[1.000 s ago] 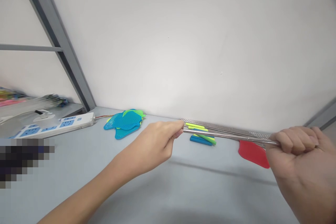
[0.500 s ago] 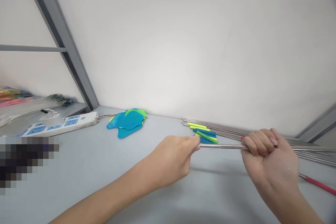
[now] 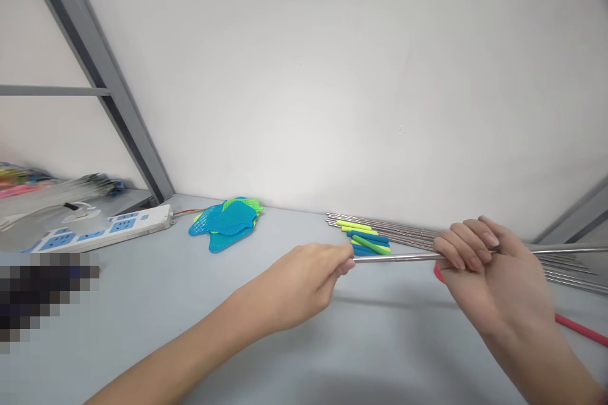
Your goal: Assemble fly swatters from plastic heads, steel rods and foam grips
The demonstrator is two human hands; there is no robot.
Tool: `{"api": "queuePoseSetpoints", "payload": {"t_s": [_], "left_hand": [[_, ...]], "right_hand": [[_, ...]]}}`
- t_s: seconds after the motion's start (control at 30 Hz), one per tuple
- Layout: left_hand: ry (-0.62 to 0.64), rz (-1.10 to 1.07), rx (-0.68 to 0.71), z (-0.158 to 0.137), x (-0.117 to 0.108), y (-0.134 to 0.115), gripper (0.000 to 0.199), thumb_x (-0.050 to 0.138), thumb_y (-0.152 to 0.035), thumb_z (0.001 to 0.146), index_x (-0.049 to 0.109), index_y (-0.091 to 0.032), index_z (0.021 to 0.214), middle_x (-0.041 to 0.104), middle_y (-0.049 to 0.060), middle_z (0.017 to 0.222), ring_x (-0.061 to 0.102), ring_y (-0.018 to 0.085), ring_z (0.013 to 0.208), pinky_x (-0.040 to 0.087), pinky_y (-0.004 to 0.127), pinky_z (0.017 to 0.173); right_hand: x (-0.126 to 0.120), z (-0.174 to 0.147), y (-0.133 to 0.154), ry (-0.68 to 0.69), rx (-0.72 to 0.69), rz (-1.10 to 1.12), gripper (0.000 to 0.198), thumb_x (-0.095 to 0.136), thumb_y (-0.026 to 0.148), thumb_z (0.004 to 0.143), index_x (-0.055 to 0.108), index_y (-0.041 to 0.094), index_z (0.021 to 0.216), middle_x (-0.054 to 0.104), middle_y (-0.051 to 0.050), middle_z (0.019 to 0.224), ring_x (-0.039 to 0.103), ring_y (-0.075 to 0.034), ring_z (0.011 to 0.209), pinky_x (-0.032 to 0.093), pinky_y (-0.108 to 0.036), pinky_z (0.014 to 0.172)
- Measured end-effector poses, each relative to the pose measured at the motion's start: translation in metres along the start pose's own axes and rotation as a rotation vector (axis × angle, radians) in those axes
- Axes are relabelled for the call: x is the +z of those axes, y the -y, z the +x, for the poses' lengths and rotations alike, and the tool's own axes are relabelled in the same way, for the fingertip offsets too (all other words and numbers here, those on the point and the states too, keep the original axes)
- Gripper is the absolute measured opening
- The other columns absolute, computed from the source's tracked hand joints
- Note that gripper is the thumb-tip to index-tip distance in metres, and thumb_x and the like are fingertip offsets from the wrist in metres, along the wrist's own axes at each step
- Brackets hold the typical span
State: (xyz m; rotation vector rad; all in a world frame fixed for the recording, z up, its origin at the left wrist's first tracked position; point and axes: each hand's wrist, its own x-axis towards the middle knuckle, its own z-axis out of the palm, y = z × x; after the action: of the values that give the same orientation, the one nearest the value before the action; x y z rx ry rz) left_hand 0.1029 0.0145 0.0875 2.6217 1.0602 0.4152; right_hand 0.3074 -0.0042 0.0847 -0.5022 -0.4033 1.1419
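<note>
A thin telescopic metal rod (image 3: 403,258) spans both hands, held almost level above the table. My left hand (image 3: 308,278) is closed round its left end. Further right, my right hand (image 3: 489,278) wraps its fingers round the same rod, palm turned up; the rod runs on past it to the right edge. Behind the hands lie several yellow, blue and green grip sleeves (image 3: 370,244) and a bundle of metal rods (image 3: 418,237). A red piece (image 3: 439,273) shows partly beside my right hand, and a red handle (image 3: 582,330) lies on the table beyond my wrist.
Blue and green mesh fly-swatter heads (image 3: 232,224) lie piled at the back of the grey table (image 3: 180,304). A white power strip (image 3: 104,228) with a plug is at left. A grey metal frame post (image 3: 109,82) stands there against the white wall (image 3: 304,76).
My right hand has risen slightly with the rod and loosened its fingers a little. The rod's right part now tilts upward, and more of the red piece shows below my hand.
</note>
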Motion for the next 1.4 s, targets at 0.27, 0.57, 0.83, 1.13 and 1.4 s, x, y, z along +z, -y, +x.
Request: {"api": "queuePoseSetpoints", "payload": {"t_s": [0.27,0.57,0.83,1.13,1.4], "left_hand": [[-0.002,0.015,-0.039,0.000,-0.005,0.007,0.018,0.022,-0.017,0.080,0.029,-0.020,0.064,0.030,-0.004,0.052,0.032,0.010,0.048,0.020,0.025,0.046],[-0.005,-0.021,-0.063,-0.003,-0.015,0.015,0.027,0.017,-0.030,0.084,0.030,-0.020,0.063,0.029,-0.004,0.053,0.032,0.010,0.050,0.021,0.025,0.047],[-0.001,-0.067,-0.068,-0.003,-0.012,0.009,0.029,0.018,-0.033,0.084,0.028,-0.019,0.061,0.026,-0.004,0.051,0.029,0.009,0.046,0.020,0.025,0.045],[0.022,0.012,-0.079,-0.005,0.002,0.011,0.022,0.020,-0.026,0.082,0.026,-0.019,0.062,0.029,-0.004,0.049,0.030,0.010,0.045,0.018,0.025,0.043],[-0.016,-0.026,-0.150,-0.008,-0.004,0.007,0.019,0.020,-0.017,0.079,0.028,-0.019,0.062,0.034,-0.003,0.055,0.037,0.012,0.054,0.023,0.025,0.047]], "right_hand": [[-0.005,0.012,0.006,0.025,0.057,0.044,0.026,0.042,0.009,0.067,0.022,0.018,0.055,0.012,0.007,0.051,0.016,-0.005,0.039,0.024,-0.018,0.034],[-0.024,0.029,0.030,0.081,-0.093,0.091,0.022,0.034,0.000,0.062,0.023,0.019,0.057,0.015,0.007,0.052,0.016,-0.005,0.039,0.023,-0.019,0.033],[-0.025,0.029,0.032,0.055,-0.087,0.101,0.022,0.033,0.000,0.064,0.023,0.019,0.058,0.012,0.006,0.051,0.011,-0.006,0.038,0.019,-0.020,0.031],[-0.023,0.025,0.022,0.048,-0.193,0.013,0.020,0.036,0.005,0.068,0.026,0.017,0.055,0.006,0.007,0.052,0.010,-0.006,0.038,0.018,-0.019,0.029],[-0.021,0.022,0.012,-0.071,-0.160,0.101,0.023,0.034,0.003,0.067,0.023,0.019,0.055,0.006,0.006,0.052,0.009,-0.006,0.037,0.016,-0.019,0.029]]}}
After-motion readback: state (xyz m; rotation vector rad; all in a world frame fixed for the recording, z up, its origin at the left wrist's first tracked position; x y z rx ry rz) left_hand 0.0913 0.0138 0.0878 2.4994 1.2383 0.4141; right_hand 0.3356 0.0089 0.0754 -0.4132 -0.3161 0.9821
